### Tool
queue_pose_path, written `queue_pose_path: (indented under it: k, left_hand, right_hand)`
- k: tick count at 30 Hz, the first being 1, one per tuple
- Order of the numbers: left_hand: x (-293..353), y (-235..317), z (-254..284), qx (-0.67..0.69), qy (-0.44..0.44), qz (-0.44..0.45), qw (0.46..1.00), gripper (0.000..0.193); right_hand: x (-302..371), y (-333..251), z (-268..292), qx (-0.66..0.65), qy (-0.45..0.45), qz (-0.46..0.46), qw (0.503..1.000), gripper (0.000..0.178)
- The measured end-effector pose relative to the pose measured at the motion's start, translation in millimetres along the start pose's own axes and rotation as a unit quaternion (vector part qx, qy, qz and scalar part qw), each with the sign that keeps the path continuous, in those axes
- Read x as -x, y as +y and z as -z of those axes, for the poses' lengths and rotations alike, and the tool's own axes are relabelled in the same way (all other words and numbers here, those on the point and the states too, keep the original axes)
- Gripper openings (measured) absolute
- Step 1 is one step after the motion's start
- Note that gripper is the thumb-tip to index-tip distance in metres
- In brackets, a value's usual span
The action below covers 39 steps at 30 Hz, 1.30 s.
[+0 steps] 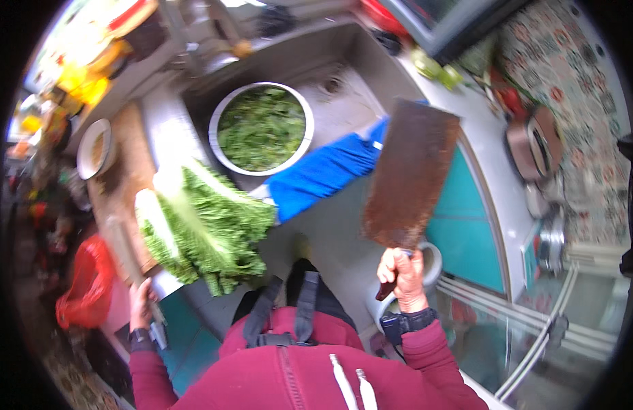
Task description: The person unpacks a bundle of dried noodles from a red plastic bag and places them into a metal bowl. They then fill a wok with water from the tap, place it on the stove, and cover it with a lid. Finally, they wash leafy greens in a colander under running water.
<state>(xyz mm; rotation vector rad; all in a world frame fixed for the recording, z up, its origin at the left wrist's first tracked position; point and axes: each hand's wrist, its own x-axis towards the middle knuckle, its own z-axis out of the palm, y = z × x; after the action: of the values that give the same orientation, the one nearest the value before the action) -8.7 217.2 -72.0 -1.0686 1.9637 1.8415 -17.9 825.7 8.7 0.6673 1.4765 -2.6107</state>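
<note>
My right hand point(404, 277) grips the handle of a broad cleaver point(412, 174). Its dark, rust-brown blade points away from me, raised in front of the counter at the right. On the left, my left hand point(143, 305) is closed around a long, narrow grey tool point(125, 251), which looks like a knife; blur hides its details. Large napa cabbage leaves point(207, 225) lie between my hands at the left counter's edge, nearer the left hand. Beyond them, a white-rimmed basin point(214, 130) full of green leaves point(262, 130) stands in the sink.
The metal sink point(357, 92) has blue cloth point(323, 171) along its near edge. A wooden board point(128, 147) and a small bowl point(96, 149) sit left. A red plastic bag point(89, 287) hangs near my left hand. A pale bucket point(434, 263) stands below my right hand.
</note>
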Motion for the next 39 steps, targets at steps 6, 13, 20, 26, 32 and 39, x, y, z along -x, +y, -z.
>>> queue_pose_path:
  k: [6, 13, 20, 26, 32, 39]
  left_hand:
    - [14.0, 6.5, -12.0, 0.073, 0.013, 0.031, 0.997, 0.021]
    - [7.1, -14.5, -35.3, 0.315, -0.133, 0.060, 0.938, 0.019]
    - [0.4, -26.6, -37.7, 0.288, -0.136, 0.038, 0.947, 0.017]
    - [2.7, -34.2, -46.0, 0.309, -0.135, 0.032, 0.941, 0.014]
    - [20.5, -40.8, -49.5, 0.299, -0.154, 0.056, 0.940, 0.017]
    - [30.1, -35.1, -48.9, 0.297, -0.144, 0.057, 0.942, 0.017]
  right_hand:
    - [-36.5, -14.5, -104.6, 0.201, -0.074, 0.132, 0.968, 0.009]
    - [-12.2, 31.0, -217.0, 0.263, -0.188, 0.151, 0.934, 0.036]
    - [-1.1, 142.9, -393.2, 0.330, -0.300, 0.077, 0.892, 0.030]
    - [-21.4, 230.4, -466.0, 0.418, -0.283, 0.213, 0.836, 0.026]
    - [-26.9, 260.3, -465.7, 0.461, -0.254, 0.186, 0.830, 0.024]
    - [-18.4, 280.3, -458.8, 0.516, -0.233, 0.160, 0.809, 0.028]
